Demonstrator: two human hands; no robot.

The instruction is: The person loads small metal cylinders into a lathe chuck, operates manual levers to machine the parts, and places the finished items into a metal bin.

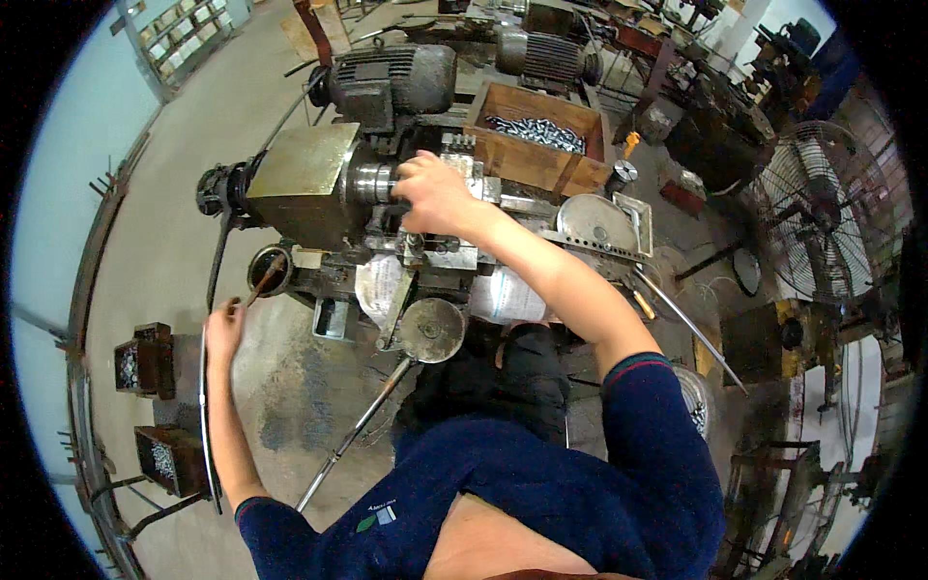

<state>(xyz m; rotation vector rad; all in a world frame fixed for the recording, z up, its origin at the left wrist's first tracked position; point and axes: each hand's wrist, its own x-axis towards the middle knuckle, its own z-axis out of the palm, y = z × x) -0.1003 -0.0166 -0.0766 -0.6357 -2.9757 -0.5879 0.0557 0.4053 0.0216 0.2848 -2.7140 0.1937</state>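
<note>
Hands well apart: L hand (226, 331), approx 9 o'clock from view ctr, is closed round the near end of a brown brush-like stick (266, 280), its far end inside a round dark cup (253, 267) at 1 o'clock from that hand. R hand (433, 196), nr 12, has fingers bent by the shiny spindle (369, 184) of a metal mach. (302, 198), but can't tell if it grips anything. Wood box (522, 162) w/ small metal pcs (537, 133) at 1, motor (416, 77) btwn 11 & 12, fan (812, 208) nr 3.
</note>
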